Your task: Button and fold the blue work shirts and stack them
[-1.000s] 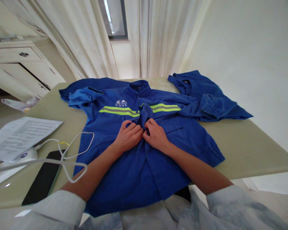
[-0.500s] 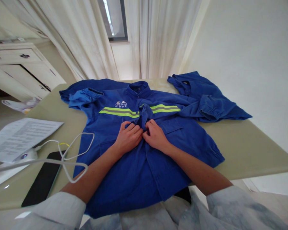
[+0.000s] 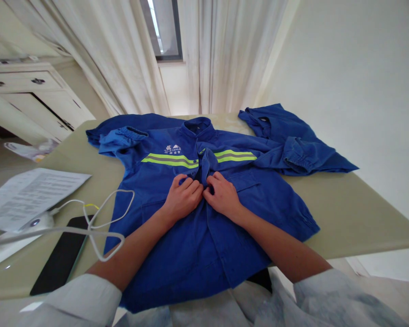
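Observation:
A blue work jacket (image 3: 177,245) with yellow-green reflective stripes lies face up on a pale green table (image 3: 354,213), collar away from me. My left hand (image 3: 183,198) and my right hand (image 3: 222,195) meet at the jacket's front opening, just below the stripes. Both hands have curled fingers pinching the two front edges of the cloth together. The jacket's right sleeve (image 3: 293,145) is spread out toward the far right corner, and the left sleeve (image 3: 119,136) is folded in at the far left.
A black phone (image 3: 59,256) lies at the table's near left, with a white cable (image 3: 98,227) looped over it. Printed papers (image 3: 27,195) lie further left. White curtains (image 3: 218,54) and a window are behind the table, a white cabinet (image 3: 23,91) at left.
Both hands stay at the jacket's front opening with only slight finger movement. The view has shifted a little.

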